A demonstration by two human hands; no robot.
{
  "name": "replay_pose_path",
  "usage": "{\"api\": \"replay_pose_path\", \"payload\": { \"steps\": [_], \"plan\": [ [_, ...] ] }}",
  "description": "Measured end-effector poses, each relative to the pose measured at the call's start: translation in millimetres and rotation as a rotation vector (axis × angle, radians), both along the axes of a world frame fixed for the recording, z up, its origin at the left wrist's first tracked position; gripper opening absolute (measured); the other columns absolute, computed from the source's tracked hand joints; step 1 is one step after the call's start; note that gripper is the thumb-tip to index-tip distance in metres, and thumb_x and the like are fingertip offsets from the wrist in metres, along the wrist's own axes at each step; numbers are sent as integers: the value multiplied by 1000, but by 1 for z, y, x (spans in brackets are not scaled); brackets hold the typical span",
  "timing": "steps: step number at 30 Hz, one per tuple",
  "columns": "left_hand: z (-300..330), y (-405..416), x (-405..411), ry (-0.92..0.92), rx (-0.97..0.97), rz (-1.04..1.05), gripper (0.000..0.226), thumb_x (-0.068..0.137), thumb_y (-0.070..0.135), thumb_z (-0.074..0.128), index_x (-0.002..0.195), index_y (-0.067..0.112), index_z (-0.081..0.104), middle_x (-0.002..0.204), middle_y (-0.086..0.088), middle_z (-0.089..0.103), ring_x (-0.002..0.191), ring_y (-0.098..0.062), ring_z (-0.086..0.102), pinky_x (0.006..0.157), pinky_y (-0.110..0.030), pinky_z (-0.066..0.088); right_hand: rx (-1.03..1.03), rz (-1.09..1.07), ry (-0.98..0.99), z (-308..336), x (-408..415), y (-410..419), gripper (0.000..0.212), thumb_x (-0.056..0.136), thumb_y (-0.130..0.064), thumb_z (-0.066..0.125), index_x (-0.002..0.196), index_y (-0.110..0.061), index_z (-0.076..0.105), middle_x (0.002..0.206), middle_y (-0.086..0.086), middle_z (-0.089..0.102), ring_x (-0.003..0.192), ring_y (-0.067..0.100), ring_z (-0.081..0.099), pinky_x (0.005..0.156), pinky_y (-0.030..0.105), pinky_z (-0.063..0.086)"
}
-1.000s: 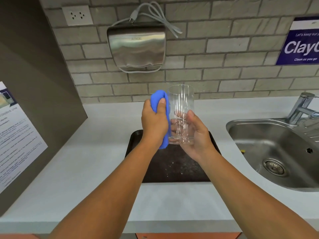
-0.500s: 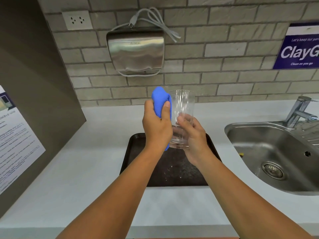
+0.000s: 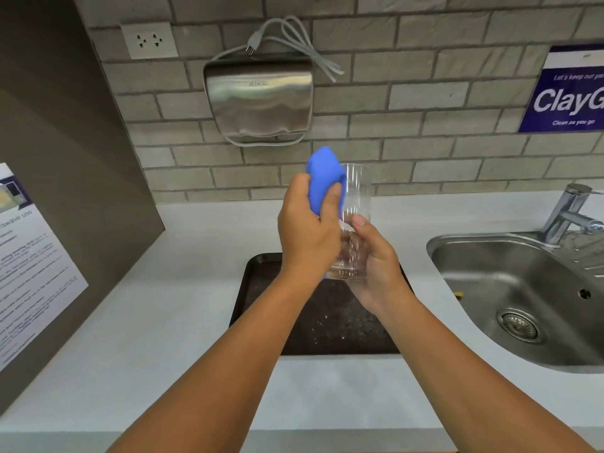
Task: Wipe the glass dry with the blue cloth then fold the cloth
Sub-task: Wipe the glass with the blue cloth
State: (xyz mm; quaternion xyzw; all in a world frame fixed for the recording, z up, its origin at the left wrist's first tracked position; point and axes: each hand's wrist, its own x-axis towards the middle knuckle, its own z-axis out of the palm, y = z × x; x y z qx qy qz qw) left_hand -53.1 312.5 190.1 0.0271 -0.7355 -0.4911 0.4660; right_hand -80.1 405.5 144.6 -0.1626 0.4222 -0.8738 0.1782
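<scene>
Above the dark tray (image 3: 261, 289) on the white tabletop (image 3: 163, 305), you are holding the glass (image 3: 356, 204) upright in mid-air with both hands working on it. Your right hand (image 3: 376, 269) is grasping the glass around its lower part, fingers wrapped behind the base and the thumb lying up the near side. Your left hand (image 3: 307, 230) is clenching the bunched blue cloth (image 3: 323, 178) and pressing it against the left outer wall of the glass, with a fold of cloth standing up level with the rim. Droplets are glinting on the tray beneath your wrists.

Behind your hands, a steel hand dryer (image 3: 258, 99) is hanging on the brick wall (image 3: 425, 109), with "AIKE" stamped faintly on its front; its grey cord (image 3: 294, 37) is lying looped over the top with the plug loose, beside a white double socket (image 3: 149, 40). Off to your right, a blue and white sign (image 3: 568, 89) is showing "Let's keep our", a large "ClayG" cut off by the frame edge, and "Clean as you go". A printed notice (image 3: 29, 266) on the brown panel to your left is showing a heading ending "wave use"; its smaller lines are too blurred to read. The steel sink (image 3: 523, 289) and tap (image 3: 568, 210) are sitting to the right of the tray.
</scene>
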Motion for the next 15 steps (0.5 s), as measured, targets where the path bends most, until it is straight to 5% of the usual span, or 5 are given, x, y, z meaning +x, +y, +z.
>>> {"api": "replay_pose_path", "payload": {
  "steps": [5, 8, 12, 15],
  "plan": [
    [2, -21, -18, -329, 379, -129, 18, 99, 32, 52, 108, 19, 59, 85, 9, 58, 74, -7, 58, 62, -20, 46, -17, 10, -42, -8, 0, 1, 25, 70, -39, 75, 86, -21, 77, 84, 13, 71, 66, 26, 70, 60, 40, 58],
    [1, -14, -12, -206, 188, -51, 14, 98, 30, 53, 92, 18, 51, 75, 8, 51, 61, -1, 48, 56, -18, 38, -20, -7, -38, -6, -1, -1, 28, 74, -37, 74, 93, -18, 73, 86, 14, 70, 68, 27, 70, 64, 42, 58],
    [-4, -4, -1, 44, -176, -41, 22, 95, 28, 55, 86, 9, 49, 76, -2, 50, 65, -11, 43, 56, -17, 35, -8, 64, 8, -2, -2, 0, 62, 64, -44, 80, 113, -11, 62, 86, 12, 73, 68, 26, 71, 62, 39, 58],
    [-1, -13, -9, -76, 89, -34, 15, 97, 27, 55, 91, 14, 55, 76, 3, 54, 65, -9, 49, 59, -17, 40, -18, 128, 14, -5, -1, 2, 72, 53, -51, 86, 110, -14, 62, 83, 8, 74, 68, 23, 71, 62, 37, 57]
  ]
}}
